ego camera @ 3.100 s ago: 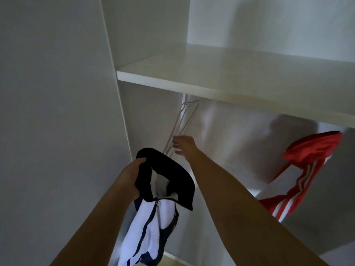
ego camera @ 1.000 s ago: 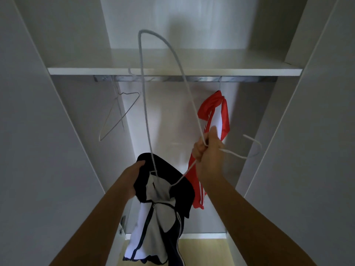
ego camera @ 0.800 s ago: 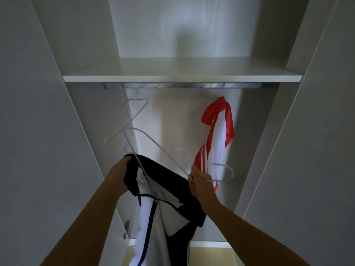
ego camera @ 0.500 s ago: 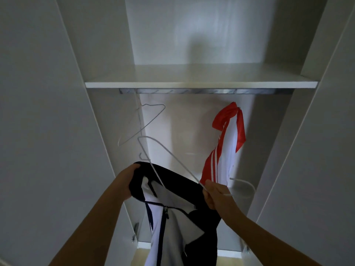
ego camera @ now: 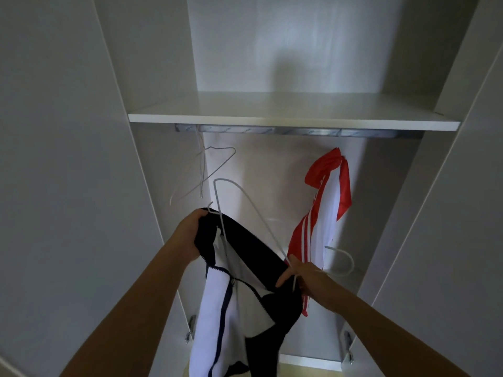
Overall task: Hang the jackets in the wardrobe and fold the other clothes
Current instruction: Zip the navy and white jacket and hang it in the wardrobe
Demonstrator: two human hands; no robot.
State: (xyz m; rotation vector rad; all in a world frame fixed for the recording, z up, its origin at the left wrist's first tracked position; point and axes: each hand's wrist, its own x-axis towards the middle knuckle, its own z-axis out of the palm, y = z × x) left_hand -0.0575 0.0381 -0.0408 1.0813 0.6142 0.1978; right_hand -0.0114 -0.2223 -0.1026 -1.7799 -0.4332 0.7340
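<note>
Now hanger point(ego camera: 216, 194) lowered, one arm threading into jacket point(ego camera: 245, 246) collar; left hand point(ego camera: 190, 232) grips collar, right hand point(ego camera: 302, 278) pinches hanger neck. Rail point(ego camera: 272, 130) step pending.

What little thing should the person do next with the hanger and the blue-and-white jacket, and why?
Probably slide the white hanger deeper into the jacket. The right hand grips the hanger near its hook, the left hand holds the dark collar up, and only one hanger arm dips inside, so the jacket is not yet on it.
</note>
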